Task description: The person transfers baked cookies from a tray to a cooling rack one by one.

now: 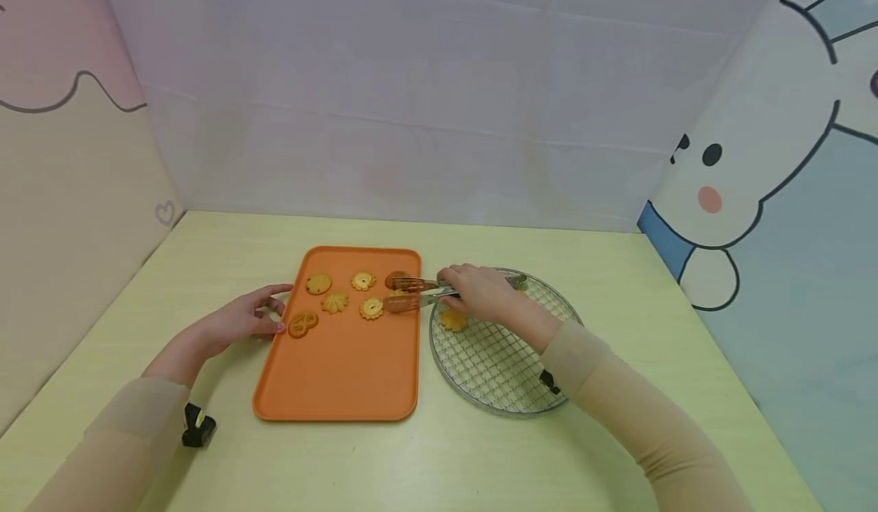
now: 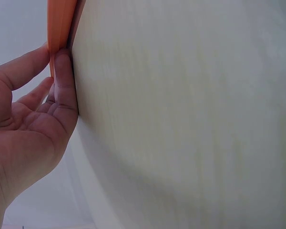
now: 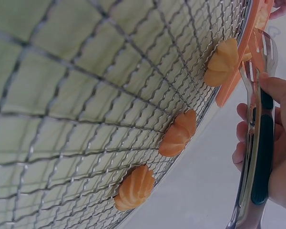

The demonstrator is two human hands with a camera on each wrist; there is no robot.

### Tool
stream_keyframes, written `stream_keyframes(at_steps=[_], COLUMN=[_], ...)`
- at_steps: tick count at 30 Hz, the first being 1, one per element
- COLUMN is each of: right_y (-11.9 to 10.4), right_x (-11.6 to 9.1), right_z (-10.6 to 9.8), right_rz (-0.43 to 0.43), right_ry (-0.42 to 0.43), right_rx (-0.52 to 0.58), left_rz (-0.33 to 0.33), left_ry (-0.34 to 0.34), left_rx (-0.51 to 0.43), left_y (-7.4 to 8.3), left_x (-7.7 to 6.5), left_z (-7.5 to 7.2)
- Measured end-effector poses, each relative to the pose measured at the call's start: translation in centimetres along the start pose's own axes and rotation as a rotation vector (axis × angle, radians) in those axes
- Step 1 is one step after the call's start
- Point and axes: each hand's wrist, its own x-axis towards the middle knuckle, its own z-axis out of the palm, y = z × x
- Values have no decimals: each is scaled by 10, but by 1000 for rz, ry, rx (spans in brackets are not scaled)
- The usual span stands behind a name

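An orange tray [image 1: 336, 382] lies on the table, with my left hand [image 1: 236, 320] at its left edge. In the left wrist view, thumb and fingers pinch the tray rim [image 2: 62, 26]. My right hand [image 1: 480, 292] grips tongs [image 3: 262, 157] with dark green handle grips. Their tips reach over the tray's upper right, around a yellow cookie partly hidden between them; I cannot tell whether they squeeze it. A brown cookie [image 1: 395, 278] lies by the tips. Left of these sit a round cookie [image 1: 318, 283], a flower-shaped cookie [image 1: 334, 302] and a pretzel-shaped cookie [image 1: 299, 325].
Right of the tray stands a round wire rack [image 1: 497, 375], partly under my right forearm. Shell-like cookies [image 3: 177, 133] rest along its rim, one [image 1: 453, 319] close to the tray. Two ring-like cookies, one in front [image 1: 372, 308], lie on the tray. A white wall rises behind the table.
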Motion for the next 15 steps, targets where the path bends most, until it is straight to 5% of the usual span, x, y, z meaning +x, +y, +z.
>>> stream_keyframes(at_steps=[15], right_y=[-4], right_x=[-10], right_z=[-16], right_rz=[-28], right_ry=[50], right_rx=[49], left_rz=[-3], left_ry=[0], left_rx=[3], left_y=[0], left_x=[0], left_z=[-1])
